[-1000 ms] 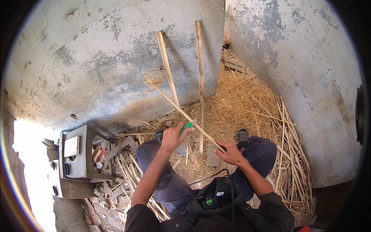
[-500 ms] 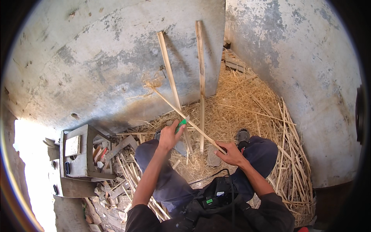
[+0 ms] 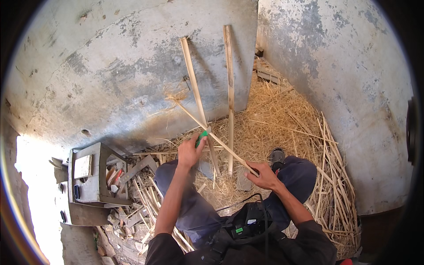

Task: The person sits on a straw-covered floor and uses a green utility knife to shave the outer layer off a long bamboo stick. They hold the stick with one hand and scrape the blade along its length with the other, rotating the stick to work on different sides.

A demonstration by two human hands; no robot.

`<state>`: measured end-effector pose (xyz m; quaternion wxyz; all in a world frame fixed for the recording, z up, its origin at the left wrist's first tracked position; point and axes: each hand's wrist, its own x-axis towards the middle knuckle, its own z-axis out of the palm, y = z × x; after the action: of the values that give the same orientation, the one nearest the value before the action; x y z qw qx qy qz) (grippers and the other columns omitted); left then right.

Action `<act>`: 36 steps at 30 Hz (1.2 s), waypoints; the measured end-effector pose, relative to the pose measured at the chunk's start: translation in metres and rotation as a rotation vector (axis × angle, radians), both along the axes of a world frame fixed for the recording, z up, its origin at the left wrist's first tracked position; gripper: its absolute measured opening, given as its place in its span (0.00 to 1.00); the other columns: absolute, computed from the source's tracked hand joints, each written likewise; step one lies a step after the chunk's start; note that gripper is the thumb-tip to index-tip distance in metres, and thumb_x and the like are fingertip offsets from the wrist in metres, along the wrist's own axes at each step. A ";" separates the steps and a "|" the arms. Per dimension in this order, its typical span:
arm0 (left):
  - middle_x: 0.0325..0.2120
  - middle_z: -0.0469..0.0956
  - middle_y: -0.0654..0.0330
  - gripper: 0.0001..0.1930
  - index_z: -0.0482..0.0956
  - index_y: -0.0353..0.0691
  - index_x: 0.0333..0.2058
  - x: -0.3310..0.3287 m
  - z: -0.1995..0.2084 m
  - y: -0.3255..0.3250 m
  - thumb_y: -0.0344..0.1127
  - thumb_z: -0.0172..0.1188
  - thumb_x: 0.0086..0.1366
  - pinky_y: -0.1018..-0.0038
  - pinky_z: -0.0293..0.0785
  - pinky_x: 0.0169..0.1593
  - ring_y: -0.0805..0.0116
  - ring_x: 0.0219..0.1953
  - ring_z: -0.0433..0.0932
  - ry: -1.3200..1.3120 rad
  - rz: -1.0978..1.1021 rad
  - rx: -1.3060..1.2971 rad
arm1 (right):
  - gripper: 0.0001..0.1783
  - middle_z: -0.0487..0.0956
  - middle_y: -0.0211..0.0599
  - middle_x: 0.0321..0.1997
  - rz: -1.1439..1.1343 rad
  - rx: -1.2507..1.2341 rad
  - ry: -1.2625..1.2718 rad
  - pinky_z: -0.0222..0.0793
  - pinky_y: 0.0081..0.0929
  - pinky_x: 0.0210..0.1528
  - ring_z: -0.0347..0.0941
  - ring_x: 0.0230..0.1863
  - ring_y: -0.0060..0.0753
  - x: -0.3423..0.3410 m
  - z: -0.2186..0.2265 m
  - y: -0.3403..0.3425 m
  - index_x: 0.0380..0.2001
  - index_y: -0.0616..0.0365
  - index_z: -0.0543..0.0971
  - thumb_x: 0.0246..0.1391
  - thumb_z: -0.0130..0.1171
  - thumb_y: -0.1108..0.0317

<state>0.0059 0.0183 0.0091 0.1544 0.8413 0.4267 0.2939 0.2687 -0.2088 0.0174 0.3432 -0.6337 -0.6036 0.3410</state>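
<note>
My left hand is closed around a green-handled knife. Its short blade is against a pale bamboo strip, near the strip's middle. The strip runs slantwise from upper left to lower right, and its far end carries a tuft of curled shavings. At the near end, my right hand grips the strip between thumb and fingers. Just behind the knife, a split bamboo pole leans on the wall and crosses the strip.
A second pole leans on the wall. Shavings cover the floor. Long strips are piled at right, with more strips at left. A grey wooden stool lies on its side among scraps.
My left hand with the knife has slid a little away from me and to the left along the bamboo strip. My right hand and the strip have hardly moved.
</note>
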 end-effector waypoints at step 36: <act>0.18 0.77 0.45 0.20 0.85 0.41 0.41 -0.009 -0.001 -0.006 0.54 0.65 0.76 0.49 0.76 0.34 0.37 0.26 0.81 -0.103 -0.166 -0.111 | 0.33 0.83 0.53 0.30 0.009 -0.025 0.005 0.76 0.35 0.38 0.79 0.29 0.34 0.005 -0.006 -0.009 0.65 0.67 0.80 0.61 0.71 0.60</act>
<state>-0.0029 0.0125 0.0082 0.2463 0.8475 0.3629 0.2990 0.2739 -0.2175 0.0113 0.3351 -0.6342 -0.6013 0.3520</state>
